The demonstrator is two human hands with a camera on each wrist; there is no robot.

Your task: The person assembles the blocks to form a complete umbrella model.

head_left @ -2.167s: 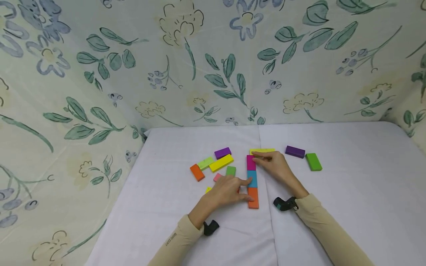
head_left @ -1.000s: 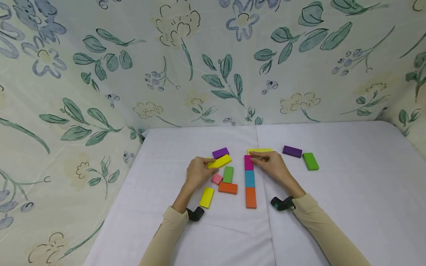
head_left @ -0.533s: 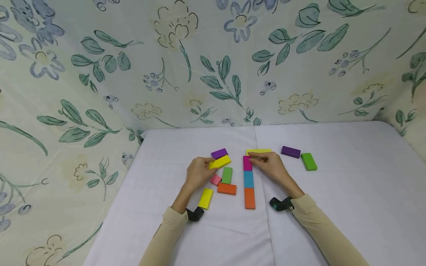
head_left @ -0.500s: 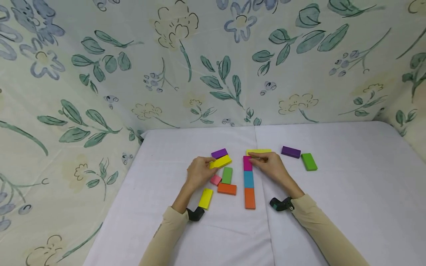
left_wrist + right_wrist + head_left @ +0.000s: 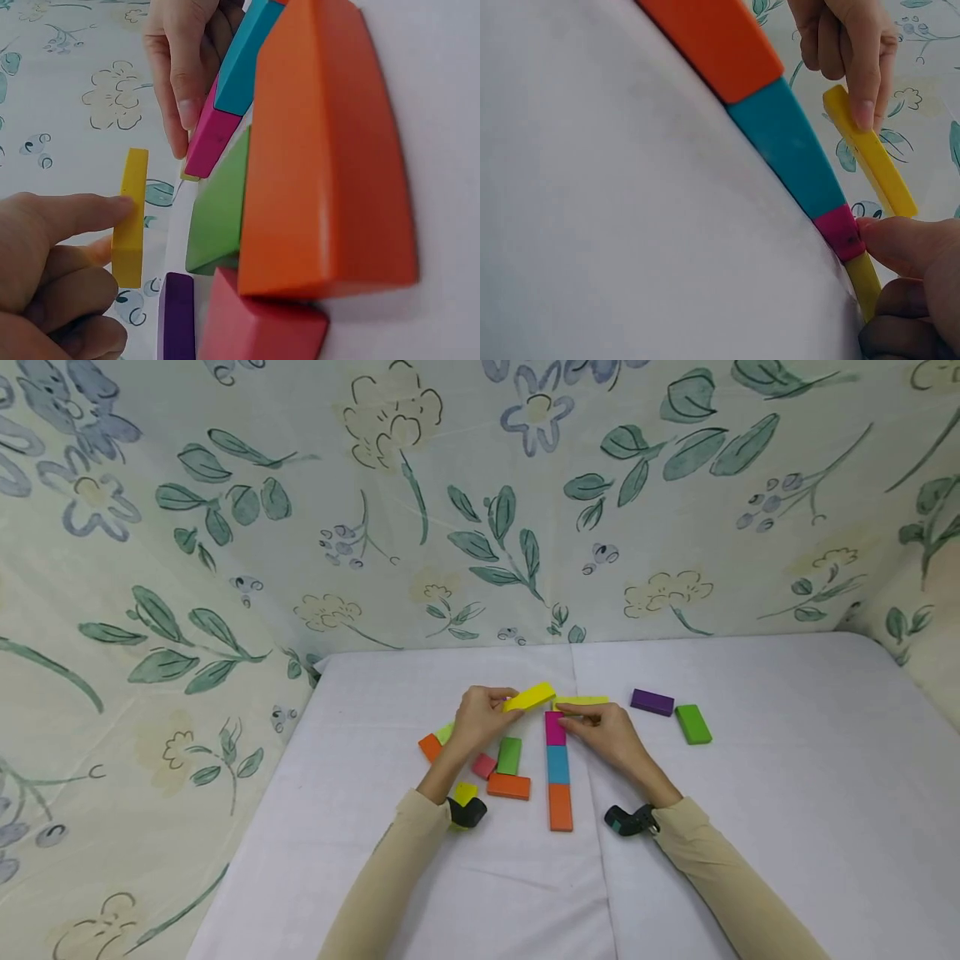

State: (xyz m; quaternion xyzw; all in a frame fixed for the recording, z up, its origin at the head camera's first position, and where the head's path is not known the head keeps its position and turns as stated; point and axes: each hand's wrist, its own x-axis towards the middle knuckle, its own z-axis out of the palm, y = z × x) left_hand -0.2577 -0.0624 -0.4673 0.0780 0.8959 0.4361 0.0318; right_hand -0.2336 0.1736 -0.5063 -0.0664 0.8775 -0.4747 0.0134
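Observation:
My left hand (image 5: 480, 718) pinches a yellow block (image 5: 531, 697) between thumb and fingers; in the left wrist view the block (image 5: 131, 217) is raised off the white cloth. It slants toward the far end of a straight row of an orange block (image 5: 560, 808), a blue block (image 5: 557, 765) and a magenta block (image 5: 553, 728). Across that end lies another yellow block (image 5: 585, 700), forming a corner. My right hand (image 5: 611, 731) holds the magenta block at this corner, its thumb against the side and its other fingers bent by the crosswise yellow block.
Left of the row lie a green block (image 5: 509, 756), an orange block (image 5: 508, 787), a pink block (image 5: 483, 766) and a yellow one (image 5: 465, 793) partly behind the left wrist camera. A dark purple block (image 5: 652, 702) and a green block (image 5: 693, 724) lie at the right.
My left hand left the row's near blocks, took the yellow block from beside the purple one, and carried it up and right to the row's far end. My right hand has stayed put.

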